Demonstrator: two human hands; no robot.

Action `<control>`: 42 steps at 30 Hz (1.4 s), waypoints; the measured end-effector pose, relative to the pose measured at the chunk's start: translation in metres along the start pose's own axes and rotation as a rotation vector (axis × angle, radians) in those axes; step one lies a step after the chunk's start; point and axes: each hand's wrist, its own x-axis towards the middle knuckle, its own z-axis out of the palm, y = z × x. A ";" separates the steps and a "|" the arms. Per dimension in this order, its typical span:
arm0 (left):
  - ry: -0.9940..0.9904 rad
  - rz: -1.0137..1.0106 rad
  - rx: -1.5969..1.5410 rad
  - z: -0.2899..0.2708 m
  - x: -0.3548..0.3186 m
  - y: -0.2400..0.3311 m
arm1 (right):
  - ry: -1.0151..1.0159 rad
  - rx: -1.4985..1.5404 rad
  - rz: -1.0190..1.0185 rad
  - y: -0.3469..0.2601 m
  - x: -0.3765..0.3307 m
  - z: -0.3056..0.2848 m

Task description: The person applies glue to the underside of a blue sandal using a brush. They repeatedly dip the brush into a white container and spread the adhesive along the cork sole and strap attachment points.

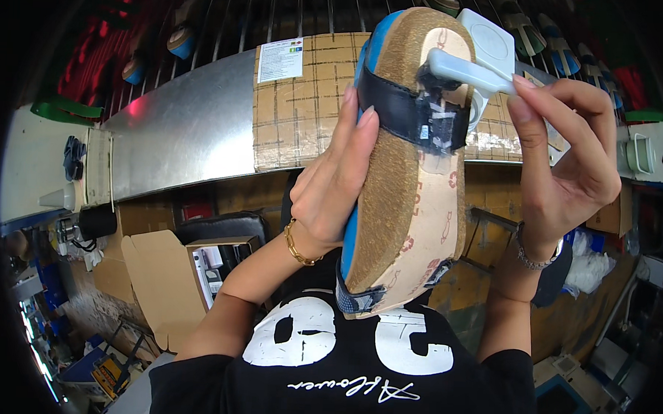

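Observation:
Raised in front of my chest is a sandal (394,202) on a blue last, its underside turned up. The sole has a brown cork edge and a pale board with red print. A black strap (388,104) folds over onto the underside, where a dark, shiny patch shows. My left hand (333,170) is closed round the sandal's left side, thumb and fingers partly hidden behind it. Between the thumb and fingers of my right hand (571,143) is a small brush (467,71) with a pale handle. Its dark head touches the sole beside the strap.
Beyond the sandal, a cardboard sheet (287,116) covers part of a metal bench (187,119). A white container (490,40) stands behind the sole. Farther back, several shoes on lasts rest on metal rods. An open cardboard box (162,277) sits below the bench at left.

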 end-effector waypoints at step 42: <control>0.238 -0.048 -0.008 0.003 0.010 -0.015 | -0.140 0.433 0.435 -0.026 -0.020 -0.007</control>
